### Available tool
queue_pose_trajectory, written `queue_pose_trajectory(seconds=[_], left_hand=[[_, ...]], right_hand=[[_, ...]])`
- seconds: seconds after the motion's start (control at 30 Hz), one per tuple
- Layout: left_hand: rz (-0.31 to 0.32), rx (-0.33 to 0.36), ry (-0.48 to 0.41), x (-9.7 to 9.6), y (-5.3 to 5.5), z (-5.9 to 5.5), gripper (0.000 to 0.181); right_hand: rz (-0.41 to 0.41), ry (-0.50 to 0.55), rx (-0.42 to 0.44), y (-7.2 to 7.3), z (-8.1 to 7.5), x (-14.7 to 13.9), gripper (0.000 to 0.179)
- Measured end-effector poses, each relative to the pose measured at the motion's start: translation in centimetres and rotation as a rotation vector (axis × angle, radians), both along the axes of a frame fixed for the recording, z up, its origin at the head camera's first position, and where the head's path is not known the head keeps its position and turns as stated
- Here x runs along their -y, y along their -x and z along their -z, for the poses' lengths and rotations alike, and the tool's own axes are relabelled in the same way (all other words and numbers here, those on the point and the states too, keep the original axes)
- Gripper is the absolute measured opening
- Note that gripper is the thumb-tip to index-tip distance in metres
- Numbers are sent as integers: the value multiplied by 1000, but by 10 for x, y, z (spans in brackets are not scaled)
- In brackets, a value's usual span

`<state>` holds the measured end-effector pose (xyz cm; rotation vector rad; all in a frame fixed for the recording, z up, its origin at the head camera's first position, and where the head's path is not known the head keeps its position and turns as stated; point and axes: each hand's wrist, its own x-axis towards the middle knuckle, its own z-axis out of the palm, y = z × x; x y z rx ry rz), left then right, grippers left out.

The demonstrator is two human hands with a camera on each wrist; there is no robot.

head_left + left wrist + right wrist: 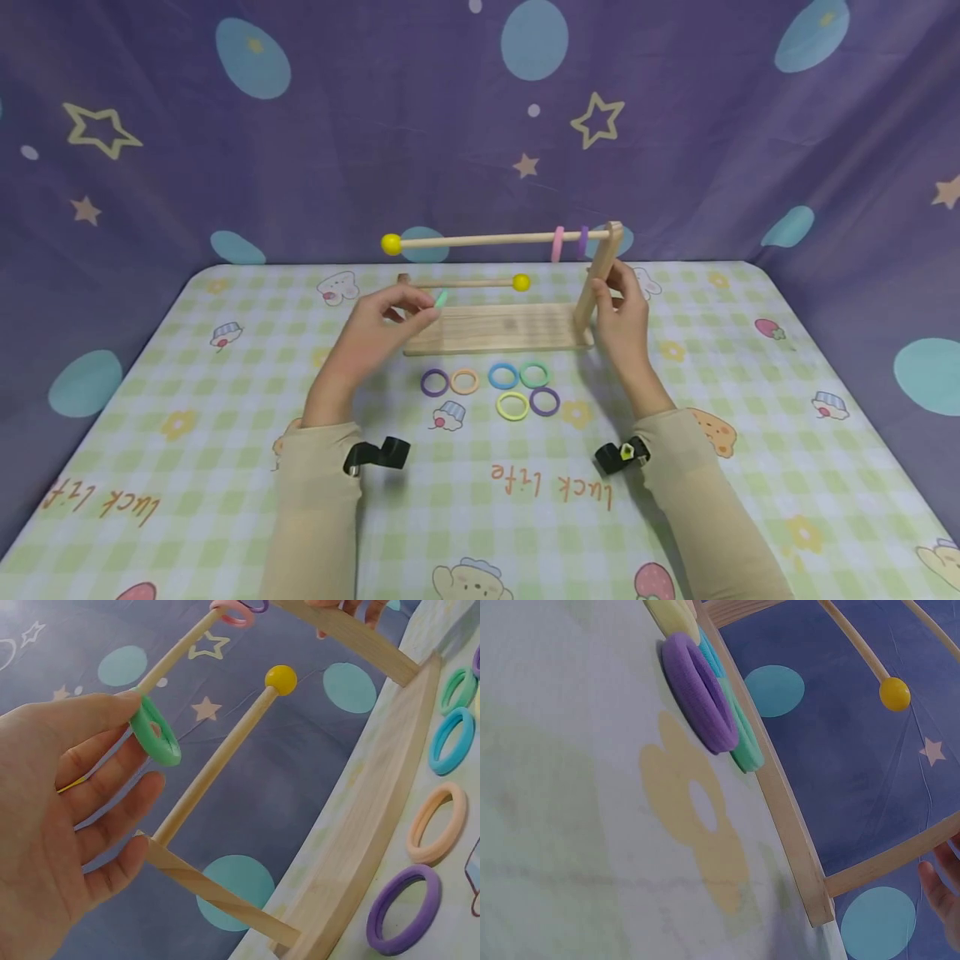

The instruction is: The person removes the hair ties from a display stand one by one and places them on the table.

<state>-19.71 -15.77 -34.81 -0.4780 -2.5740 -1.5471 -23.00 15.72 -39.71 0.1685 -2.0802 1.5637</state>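
My left hand (367,333) pinches a light green hair tie (441,298) between thumb and fingers, in front of and below the upper rod (480,240) in the head view. That rod ends in a yellow ball (392,244) at the left. A pink hair tie (557,244) and a purple one (583,242) hang near its right end. With my right hand (624,321) I grip the right post (600,279) of the wooden stand, thumb in front. The stand's base (510,329) lies on the table. A lower rod (465,283) runs from the left post, which my left hand partly hides.
In front of the base several loose hair ties lie flat, among them a purple one (375,922), a peach one (420,825) and a blue one (439,742). A checked cloth (225,433) covers the table. Behind it hangs a purple curtain (450,150).
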Motion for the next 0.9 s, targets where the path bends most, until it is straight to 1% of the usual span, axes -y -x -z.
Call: queue_pose_trajectory(seconds=[0.1, 0.2, 0.4, 0.57, 0.77, 0.9], left_hand=[[24, 36, 15, -2, 0, 2, 19], [54, 68, 35, -3, 1, 4, 18], [116, 150, 96, -5, 2, 7, 19], [173, 207, 152, -6, 3, 13, 18], [256, 256, 168, -8, 4, 22, 12], [287, 292, 171, -10, 5, 25, 13]], right_hand=[[3, 5, -8, 10, 13, -5, 39], [3, 7, -8, 13, 17, -7, 40], [1, 2, -3, 12, 16, -8, 41], [-4, 2, 1, 10, 16, -7, 40], [-8, 0, -4, 10, 15, -7, 39], [-7, 3, -4, 11, 15, -7, 39]])
